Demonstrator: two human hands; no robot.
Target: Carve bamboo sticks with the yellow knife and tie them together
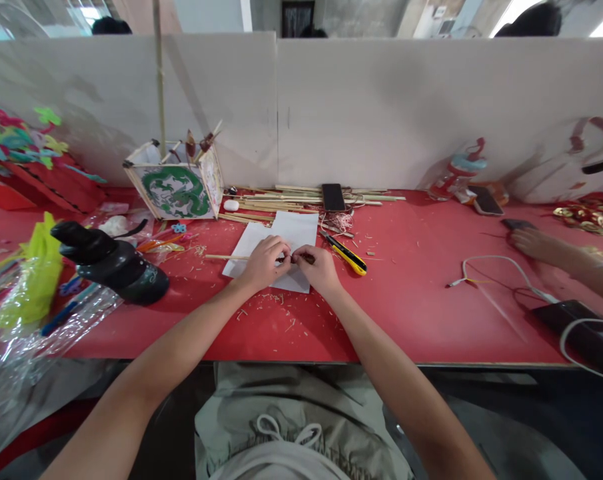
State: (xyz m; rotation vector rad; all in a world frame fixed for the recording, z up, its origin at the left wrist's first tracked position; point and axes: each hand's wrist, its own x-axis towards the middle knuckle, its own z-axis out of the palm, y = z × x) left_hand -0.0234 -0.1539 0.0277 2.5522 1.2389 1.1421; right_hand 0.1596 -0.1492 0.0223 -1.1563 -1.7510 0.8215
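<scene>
Above white paper sheets (296, 230) on the red table, my two hands meet at the fingertips. My left hand (267, 261) is closed around a thin bamboo stick (226, 257), whose free end points left past the paper. The fingers of my right hand (317, 268) are pinched together at the stick's right end, on something small and dark that I cannot make out. A yellow and black utility knife (348, 255) lies just right of my right hand. Wood shavings are scattered around the paper.
Behind the paper lie bamboo strips (261, 205) and a phone (333, 197). A lantern box (174, 183) with a dragon picture and a black bottle (114, 267) stand at the left. At the right are a white cable (501, 259), a black power bank (581, 327) and another person's hand (534, 241).
</scene>
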